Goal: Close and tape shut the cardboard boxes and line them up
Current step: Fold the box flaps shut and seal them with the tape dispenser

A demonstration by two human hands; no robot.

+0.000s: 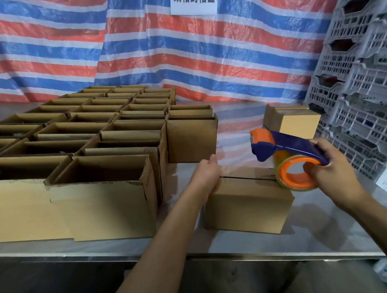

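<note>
Taping spot: a plain brown cardboard box (247,206), flaps shut with a seam along its top, sits at 6 o'clock on the table (308,236), near the front edge.
Left hand (207,173): lies on that box's top at its 9 o'clock end, fingers fairly straight, pressing rather than clasping.
Right hand (326,166): curled tight round the tape dispenser (289,160), which has a blue plastic handle, an orange hub and a glossy clear roll; the roll touches the box's 3 o'clock end.
Open boxes (96,141): corrugated, square-cornered, packed in rows from 9 to 11 o'clock; I cannot tell what is inside.
Second closed box (289,123): at 1 o'clock, apart from the rows.
Crates (362,88): grey lattice plastic, stacked at 3 o'clock.
Tarp (181,55): crinkled, striped red, white and blue, at 12 o'clock.
</note>
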